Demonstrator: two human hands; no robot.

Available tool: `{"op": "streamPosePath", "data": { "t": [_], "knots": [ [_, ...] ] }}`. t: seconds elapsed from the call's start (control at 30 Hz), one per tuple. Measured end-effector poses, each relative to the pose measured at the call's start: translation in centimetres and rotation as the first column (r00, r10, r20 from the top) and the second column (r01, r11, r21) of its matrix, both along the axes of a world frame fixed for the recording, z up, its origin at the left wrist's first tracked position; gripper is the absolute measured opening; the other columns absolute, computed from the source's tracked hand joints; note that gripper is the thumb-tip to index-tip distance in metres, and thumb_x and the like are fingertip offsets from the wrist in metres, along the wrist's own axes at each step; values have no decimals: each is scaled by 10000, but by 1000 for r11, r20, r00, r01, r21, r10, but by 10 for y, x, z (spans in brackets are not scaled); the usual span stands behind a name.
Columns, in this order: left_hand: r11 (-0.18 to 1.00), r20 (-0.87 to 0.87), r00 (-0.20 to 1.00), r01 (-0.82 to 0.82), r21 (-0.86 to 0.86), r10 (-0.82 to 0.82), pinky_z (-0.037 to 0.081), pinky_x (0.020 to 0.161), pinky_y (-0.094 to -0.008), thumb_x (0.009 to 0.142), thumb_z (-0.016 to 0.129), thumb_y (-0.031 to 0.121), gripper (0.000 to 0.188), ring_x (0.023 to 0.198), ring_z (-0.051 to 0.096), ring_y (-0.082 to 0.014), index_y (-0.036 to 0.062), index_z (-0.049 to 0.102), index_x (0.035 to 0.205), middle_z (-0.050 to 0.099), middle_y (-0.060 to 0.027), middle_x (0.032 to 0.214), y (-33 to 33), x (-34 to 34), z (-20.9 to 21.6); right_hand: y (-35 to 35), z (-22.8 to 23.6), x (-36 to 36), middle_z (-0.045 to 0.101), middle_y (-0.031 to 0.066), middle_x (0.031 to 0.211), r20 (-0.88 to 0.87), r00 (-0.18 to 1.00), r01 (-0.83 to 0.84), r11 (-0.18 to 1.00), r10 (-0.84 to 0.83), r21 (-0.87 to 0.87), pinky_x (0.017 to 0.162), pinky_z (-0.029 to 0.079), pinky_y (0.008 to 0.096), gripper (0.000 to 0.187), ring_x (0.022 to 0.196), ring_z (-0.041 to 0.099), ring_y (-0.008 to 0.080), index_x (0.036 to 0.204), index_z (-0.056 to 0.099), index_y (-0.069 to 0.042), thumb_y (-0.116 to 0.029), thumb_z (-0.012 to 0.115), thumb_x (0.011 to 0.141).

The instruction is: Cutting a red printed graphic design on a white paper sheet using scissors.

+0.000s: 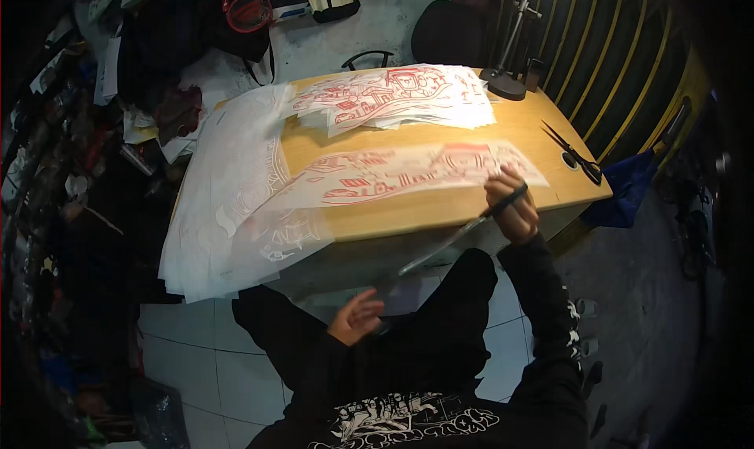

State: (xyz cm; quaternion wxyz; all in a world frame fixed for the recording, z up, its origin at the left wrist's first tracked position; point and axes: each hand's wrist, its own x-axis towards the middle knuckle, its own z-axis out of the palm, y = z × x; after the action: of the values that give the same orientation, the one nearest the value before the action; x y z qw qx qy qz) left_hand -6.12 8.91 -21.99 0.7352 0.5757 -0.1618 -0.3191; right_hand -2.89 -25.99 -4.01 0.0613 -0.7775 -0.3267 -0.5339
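Note:
My right hand (512,205) is closed round the dark handle of a long-bladed tool (444,249). Its thin, pale blade slants down to the left past the table's front edge; blur hides whether it is a knife or scissors. The fingers of that hand also meet the right end of a long white sheet with red line drawings (377,178). Whether they pinch the sheet is unclear. This sheet spans the front of the wooden table (369,227), its left end over other sheets. Above my lap, my left hand (357,317) is open, fingers apart, with nothing visible in it.
A pile of red-printed sheets (393,95) lies at the table's back. Translucent sheets (212,205) cover its left side and overhang the front. Black scissors (577,154) rest at the right, near a lamp base (503,85). A blue bag (624,194) hangs by the right corner.

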Motion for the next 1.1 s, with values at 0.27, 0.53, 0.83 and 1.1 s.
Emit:
{"op": "streamPosePath", "data": {
  "t": [0.27, 0.53, 0.83, 1.1],
  "knots": [
    [880, -82, 981, -193, -434, 175, 406, 993, -417, 844, 512, 576, 872, 1180, 465, -380, 22, 137, 1404, 376, -244, 1330, 14, 68, 101, -16, -43, -46, 629, 115, 853, -260, 966, 15, 999, -6, 31, 910, 467, 496, 105, 873, 634, 271, 734, 580, 10, 68, 653, 687],
    [667, -327, 786, -619, -416, 525, 466, 895, -364, 887, 578, 178, 393, 1060, 556, -222, 50, 450, 1236, 545, -120, 1183, 14, 132, 122, -31, -45, -65, 624, 109, 849, -298, 952, 83, 996, -77, 9, 924, 457, 498, 118, 866, 634, 266, 723, 558, 5, 80, 641, 687],
    [567, -31, 627, -724, -392, 779, 446, 897, -316, 861, 571, 26, 360, 1045, 545, -161, 42, 486, 1211, 547, -65, 1168, 13, 120, 126, -51, -61, -45, 606, 121, 830, -344, 930, 169, 982, -130, 85, 944, 437, 510, 86, 850, 627, 281, 724, 545, 22, 102, 576, 728],
    [979, -106, 974, -200, 29, 202, 479, 830, -291, 890, 553, 95, 374, 978, 600, -212, -10, 474, 1240, 586, -121, 1136, -6, 4, 38, -63, -76, -43, 599, 125, 868, -458, 881, 209, 967, -120, 148, 963, 424, 499, 186, 900, 611, 299, 782, 558, 34, 102, 564, 610]
  ]
}}
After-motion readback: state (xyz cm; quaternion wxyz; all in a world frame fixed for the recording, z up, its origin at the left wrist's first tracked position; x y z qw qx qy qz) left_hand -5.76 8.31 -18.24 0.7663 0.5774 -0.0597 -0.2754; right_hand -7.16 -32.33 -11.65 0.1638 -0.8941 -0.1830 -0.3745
